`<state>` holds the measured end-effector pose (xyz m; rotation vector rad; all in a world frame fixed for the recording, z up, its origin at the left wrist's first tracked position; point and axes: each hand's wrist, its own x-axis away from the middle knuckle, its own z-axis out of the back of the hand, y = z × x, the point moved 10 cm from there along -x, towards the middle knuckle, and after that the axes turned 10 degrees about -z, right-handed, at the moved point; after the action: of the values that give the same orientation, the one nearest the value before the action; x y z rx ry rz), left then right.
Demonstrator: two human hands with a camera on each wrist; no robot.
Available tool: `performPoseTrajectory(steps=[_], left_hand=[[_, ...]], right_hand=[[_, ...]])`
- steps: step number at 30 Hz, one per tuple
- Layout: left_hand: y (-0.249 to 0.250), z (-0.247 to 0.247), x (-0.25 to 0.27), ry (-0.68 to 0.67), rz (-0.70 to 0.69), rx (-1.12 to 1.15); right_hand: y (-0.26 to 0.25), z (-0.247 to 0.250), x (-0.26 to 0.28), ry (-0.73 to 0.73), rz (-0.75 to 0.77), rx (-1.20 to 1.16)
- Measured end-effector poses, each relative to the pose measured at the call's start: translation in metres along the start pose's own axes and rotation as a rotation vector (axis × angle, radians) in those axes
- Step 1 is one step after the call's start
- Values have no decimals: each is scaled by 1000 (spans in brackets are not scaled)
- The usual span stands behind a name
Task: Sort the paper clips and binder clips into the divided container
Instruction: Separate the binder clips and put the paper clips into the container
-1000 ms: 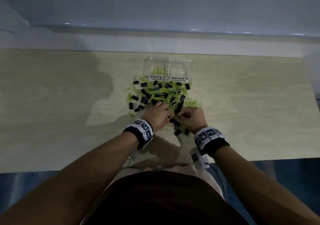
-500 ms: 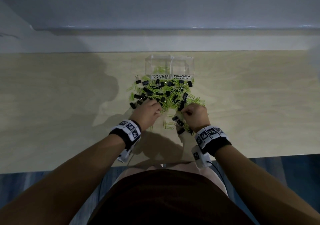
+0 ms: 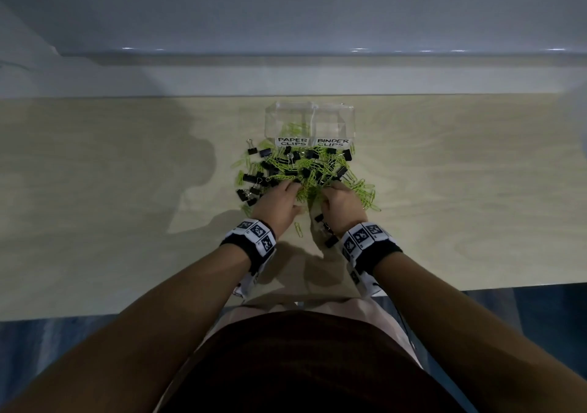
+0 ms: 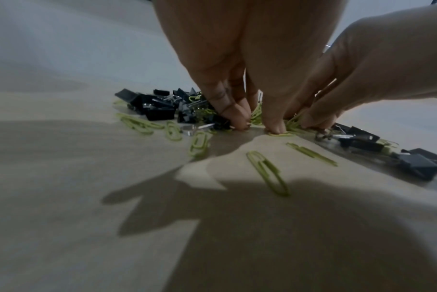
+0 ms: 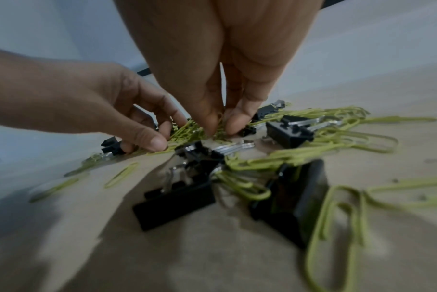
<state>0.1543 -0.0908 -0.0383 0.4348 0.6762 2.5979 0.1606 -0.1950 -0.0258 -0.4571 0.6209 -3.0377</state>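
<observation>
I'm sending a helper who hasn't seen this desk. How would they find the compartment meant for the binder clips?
On the wooden table, beyond the pile of green and black clips, stands a clear container split in two. The binder clip compartment is the right half, labelled BINDER CLIPS on its front. Unlike the left half, which holds some green paper clips, it looks empty.

Pale wood table (image 3: 127,206) against a grey-white wall (image 3: 286,15), blue floor (image 3: 47,342) beneath, dim light.

Both hands (image 3: 313,203) low, fingertips apparently pinched together.
</observation>
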Motion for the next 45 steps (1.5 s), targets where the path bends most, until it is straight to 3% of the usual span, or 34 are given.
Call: performPoseTrajectory(steps=[4, 11, 17, 21, 25, 30, 35, 38, 42, 45], left_hand=[[3, 6, -8, -8, -5, -48], [20, 2, -14, -78, -153, -259], [6, 20, -7, -5, -130, 33], [-15, 50, -9, 143, 17, 277], [-28, 93, -33, 309, 86, 356], [-39, 126, -72, 423, 158, 344], [-34, 117, -84, 269, 174, 67], [-12, 101, -58, 241, 66, -13], [8, 27, -18, -100, -70, -16], [4, 3, -10, -140, -84, -49]], right_hand=[[-5, -5, 1, -45, 22, 59], [-8, -11, -4, -45, 141, 168], [-7, -15, -3, -17, 287, 209], [8, 1, -7, -71, 145, -90], [8, 36, -28, -63, -13, -394], [-28, 83, -87, 71, -40, -456], [-48, 79, -120, 46, -40, -222], [-52, 79, -92, 48, 133, -128], [-32, 31, -35, -168, 261, 29], [-22, 4, -15, -201, 301, 152]])
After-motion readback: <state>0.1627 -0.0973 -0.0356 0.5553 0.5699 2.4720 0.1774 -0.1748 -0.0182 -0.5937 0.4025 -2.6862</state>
